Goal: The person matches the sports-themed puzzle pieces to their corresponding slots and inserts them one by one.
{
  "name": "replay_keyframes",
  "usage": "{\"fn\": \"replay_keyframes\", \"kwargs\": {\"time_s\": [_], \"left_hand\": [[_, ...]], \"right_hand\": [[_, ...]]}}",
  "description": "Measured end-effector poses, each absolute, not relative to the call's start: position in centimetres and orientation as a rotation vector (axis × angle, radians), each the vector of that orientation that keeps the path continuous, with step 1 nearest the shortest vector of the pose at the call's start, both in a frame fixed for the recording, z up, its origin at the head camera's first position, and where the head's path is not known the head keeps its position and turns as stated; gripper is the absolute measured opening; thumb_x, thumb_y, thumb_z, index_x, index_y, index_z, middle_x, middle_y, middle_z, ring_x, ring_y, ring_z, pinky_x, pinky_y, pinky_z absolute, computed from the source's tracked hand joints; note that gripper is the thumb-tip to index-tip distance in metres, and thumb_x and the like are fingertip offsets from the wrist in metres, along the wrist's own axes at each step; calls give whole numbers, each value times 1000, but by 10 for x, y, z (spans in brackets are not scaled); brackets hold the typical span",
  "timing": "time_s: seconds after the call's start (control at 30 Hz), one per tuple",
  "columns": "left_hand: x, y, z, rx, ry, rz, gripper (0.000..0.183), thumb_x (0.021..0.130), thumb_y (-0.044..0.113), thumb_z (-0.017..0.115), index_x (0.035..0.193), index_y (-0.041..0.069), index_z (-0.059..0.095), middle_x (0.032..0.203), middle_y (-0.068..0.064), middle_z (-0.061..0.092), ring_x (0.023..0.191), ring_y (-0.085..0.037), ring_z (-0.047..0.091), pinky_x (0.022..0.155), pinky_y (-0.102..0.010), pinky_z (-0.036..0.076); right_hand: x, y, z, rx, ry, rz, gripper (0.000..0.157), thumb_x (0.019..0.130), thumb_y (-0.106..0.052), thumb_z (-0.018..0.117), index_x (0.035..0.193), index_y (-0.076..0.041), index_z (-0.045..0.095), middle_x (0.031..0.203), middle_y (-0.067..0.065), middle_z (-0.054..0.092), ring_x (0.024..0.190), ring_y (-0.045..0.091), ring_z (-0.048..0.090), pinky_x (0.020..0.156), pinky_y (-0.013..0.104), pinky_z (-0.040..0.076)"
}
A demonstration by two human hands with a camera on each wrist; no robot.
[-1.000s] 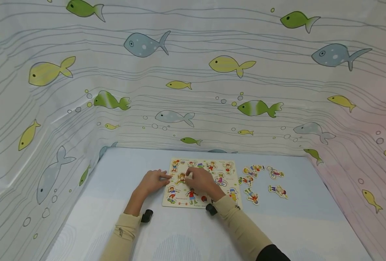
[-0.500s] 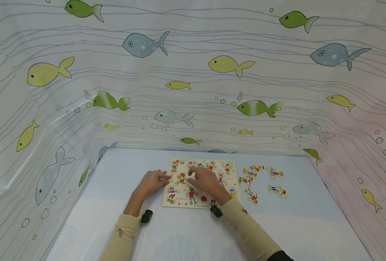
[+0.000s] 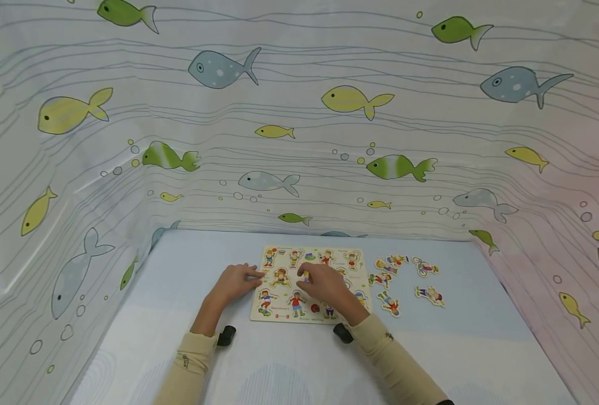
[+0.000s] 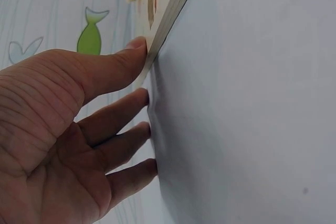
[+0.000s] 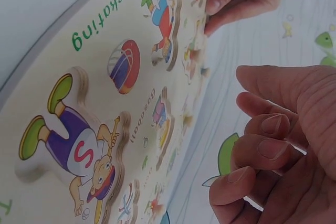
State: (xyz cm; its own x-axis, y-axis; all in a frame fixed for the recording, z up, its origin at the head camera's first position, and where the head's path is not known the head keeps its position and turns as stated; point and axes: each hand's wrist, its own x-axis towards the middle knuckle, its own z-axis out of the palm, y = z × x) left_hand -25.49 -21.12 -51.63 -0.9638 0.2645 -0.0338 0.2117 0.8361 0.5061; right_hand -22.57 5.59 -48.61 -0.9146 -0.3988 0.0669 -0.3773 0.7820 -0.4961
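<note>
A cream puzzle board (image 3: 259, 316) with printed sports figures lies on the table. At its left edge rests my left hand (image 3: 236, 281), fingers extended; in the left wrist view the thumb (image 4: 118, 69) touches the board's edge. My right hand (image 3: 325, 284) hovers over the middle of the board, fingers loosely bent and holding nothing, apart from the surface in the right wrist view. Raised figure pieces sit in the board, among them a running child (image 3: 280, 277) between the hands and a baseball player (image 5: 81, 153) with an S on the shirt. The right hand hides part of the board.
Several loose figure pieces lie right of the board, including a cyclist (image 3: 425, 267), one in purple trousers (image 3: 430, 296) and another near the board's corner (image 3: 389, 304). A fish-patterned curtain (image 3: 299, 157) surrounds the pale table (image 3: 482, 315) at the back and sides.
My right hand has drawn back to the right and slightly lower, away from the running-child figure, uncovering more of the board. The left hand stays at the board's left edge.
</note>
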Motion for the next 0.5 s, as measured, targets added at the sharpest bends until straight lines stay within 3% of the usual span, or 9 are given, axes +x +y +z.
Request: {"fn": "replay_keyframes", "kwargs": {"time_s": [0.5], "left_hand": [[-256,-212,-519,399,2918,782,25,89,24,73,111,13,76,131,-16,61,133,-43,44,111,-57,30]], "right_hand": [[-217,68,-487,-690,2980,-771,22,94,-30,69,110,-17,68,66,-11,50,51,7,43,42,23,34]]}}
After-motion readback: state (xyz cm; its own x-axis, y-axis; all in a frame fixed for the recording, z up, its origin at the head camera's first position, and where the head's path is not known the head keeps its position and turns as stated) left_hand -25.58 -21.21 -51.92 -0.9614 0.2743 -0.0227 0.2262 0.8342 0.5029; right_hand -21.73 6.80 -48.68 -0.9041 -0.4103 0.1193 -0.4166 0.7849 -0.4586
